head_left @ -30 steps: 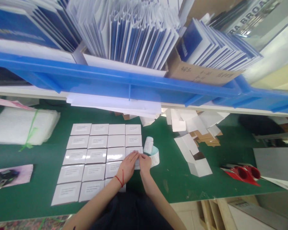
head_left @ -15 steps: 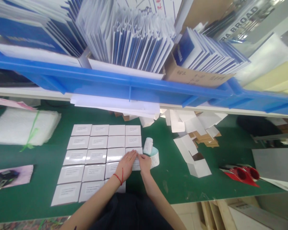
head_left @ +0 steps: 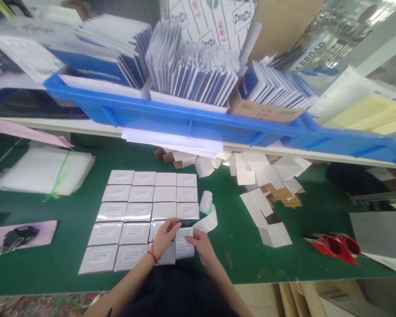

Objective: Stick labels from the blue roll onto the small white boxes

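A grid of several white labelled boxes (head_left: 141,211) lies on the green table (head_left: 69,220). My left hand (head_left: 164,237), with a red string at the wrist, and my right hand (head_left: 201,244) both grip one small white box (head_left: 184,243) at the grid's near right corner. The box is tilted and lifted slightly off the row. A roll of white labels (head_left: 206,201) with its backing strip (head_left: 207,222) lies just right of the grid, close to my right hand.
A bundle of white bags (head_left: 42,169) lies at the left, a pink sheet with a black device (head_left: 20,233) at the near left. Flat and opened cartons (head_left: 267,193) are piled at the right, with red scissors (head_left: 336,246) beyond. A blue shelf tray (head_left: 185,119) of booklets overhangs the back.
Both hands have drawn toward me from the grid's third row and now hold a white box at the near right corner. The camera has tilted up and shifted.
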`<state>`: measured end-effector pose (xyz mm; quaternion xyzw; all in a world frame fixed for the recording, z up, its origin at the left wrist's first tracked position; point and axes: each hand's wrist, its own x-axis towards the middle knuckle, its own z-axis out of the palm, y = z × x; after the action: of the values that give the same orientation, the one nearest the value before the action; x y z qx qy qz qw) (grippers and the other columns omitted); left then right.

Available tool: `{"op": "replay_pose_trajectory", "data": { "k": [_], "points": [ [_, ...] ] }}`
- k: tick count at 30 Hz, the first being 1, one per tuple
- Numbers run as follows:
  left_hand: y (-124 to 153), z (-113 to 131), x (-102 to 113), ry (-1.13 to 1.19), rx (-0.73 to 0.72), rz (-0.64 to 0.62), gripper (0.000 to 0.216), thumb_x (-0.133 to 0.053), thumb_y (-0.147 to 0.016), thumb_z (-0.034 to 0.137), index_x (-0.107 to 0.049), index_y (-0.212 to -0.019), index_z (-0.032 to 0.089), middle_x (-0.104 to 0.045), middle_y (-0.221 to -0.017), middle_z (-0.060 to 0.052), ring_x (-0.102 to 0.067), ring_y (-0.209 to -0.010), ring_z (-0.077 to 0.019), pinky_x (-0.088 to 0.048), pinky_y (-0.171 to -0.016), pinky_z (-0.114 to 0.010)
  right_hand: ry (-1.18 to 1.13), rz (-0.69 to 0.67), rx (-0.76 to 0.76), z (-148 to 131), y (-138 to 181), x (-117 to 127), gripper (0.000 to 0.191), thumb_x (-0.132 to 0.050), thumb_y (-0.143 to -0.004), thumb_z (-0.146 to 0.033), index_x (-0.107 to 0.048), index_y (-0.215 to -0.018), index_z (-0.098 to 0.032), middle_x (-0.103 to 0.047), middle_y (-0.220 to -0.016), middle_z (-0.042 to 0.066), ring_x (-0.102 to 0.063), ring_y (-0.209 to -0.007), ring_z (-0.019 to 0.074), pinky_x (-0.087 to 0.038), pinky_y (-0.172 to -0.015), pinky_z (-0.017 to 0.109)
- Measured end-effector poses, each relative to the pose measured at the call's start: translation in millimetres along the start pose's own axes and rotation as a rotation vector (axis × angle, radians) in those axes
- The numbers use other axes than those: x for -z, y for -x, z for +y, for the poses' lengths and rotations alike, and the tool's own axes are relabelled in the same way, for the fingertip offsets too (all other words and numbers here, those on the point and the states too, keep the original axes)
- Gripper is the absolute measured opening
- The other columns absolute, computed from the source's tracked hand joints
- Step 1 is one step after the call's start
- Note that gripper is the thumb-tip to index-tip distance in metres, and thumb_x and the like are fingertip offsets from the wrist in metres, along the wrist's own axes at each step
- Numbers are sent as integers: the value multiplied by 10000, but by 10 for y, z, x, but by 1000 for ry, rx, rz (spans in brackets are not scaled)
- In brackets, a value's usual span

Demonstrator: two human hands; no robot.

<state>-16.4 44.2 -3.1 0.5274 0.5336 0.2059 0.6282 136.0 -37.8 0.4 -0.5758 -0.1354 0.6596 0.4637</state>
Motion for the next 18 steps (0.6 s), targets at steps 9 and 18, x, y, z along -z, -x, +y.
{"op": "replay_pose_trajectory", "data": {
  "k": [9, 18],
  "points": [
    [56, -23, 331, 285, 192, 55, 455, -754, -638, 564, -586, -641, 142, -541, -558, 37, -475, -537, -99, -364, -532, -221, 21, 169, 41, -53, -372, -590, 333, -774, -598, -435, -729, -759, -147, -730, -686, 55, -645, -634, 214, -522, -655, 342],
    [-185, -51, 644, 173, 148, 154, 478, -690, -650, 594, -448, -557, 193, -409, -454, 77, -370, -453, -80, -277, -474, -217, 259, 307, 137, 31, -787, -846, 264, -661, -687, -415, -724, -726, -162, -740, -729, 63, -652, -720, 220, -519, -675, 315]
  ]
}}
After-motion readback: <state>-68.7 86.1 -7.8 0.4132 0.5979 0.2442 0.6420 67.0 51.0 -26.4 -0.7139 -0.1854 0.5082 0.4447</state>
